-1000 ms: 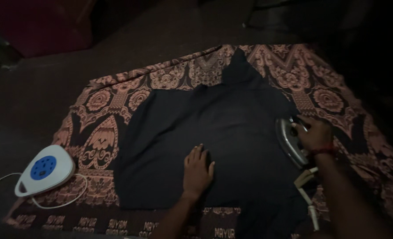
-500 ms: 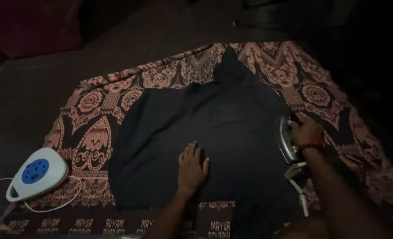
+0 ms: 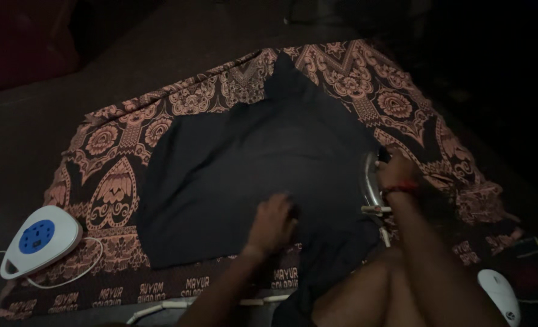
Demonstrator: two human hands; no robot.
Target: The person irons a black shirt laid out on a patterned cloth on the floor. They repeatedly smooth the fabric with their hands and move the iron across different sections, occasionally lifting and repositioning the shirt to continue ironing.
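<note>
A dark garment point(image 3: 250, 163) lies spread flat on a patterned brown and pink cloth point(image 3: 105, 151) on the floor. My left hand point(image 3: 273, 223) rests palm down on the garment's near edge, blurred. My right hand point(image 3: 395, 172) grips the handle of a metal clothes iron point(image 3: 370, 181), which stands on its side at the garment's right edge, its soleplate facing left. The iron's white cord point(image 3: 382, 227) trails toward my bent knee point(image 3: 372, 290).
A white extension box with a blue socket face point(image 3: 37, 239) and white cable sits on the cloth's near left corner. A small white oval device point(image 3: 500, 295) lies at the lower right. Dark floor surrounds the cloth; the room is dim.
The view has shifted, so everything sits further left and up. My left hand slid slightly nearer on the garment. My knee and the white device came into view. The iron stays gripped.
</note>
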